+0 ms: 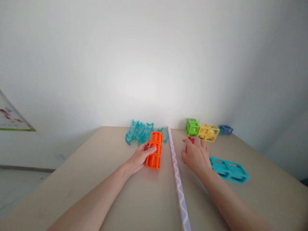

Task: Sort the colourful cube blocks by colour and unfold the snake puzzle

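My left hand (141, 156) is closed round the left side of an orange frame-like block piece (154, 160), made of three open sections in a row, with its thumb over the middle one. On the other side of the purple strip, my right hand (196, 154) has its fingers round a small red piece (191, 139), mostly hidden by the hand. Beside my right wrist lies a long teal frame block (232, 170), its left end covered by the arm. Just beyond the right hand stand a green cube frame (192, 127) and a yellow frame block (209, 132).
A purple strip with a white zigzag (176, 175) runs down the middle of the table (120, 199). Clear teal curved pieces (141, 131) lie in a heap near the wall, behind the orange piece. A dark blue block (226, 129) sits at the far right edge.
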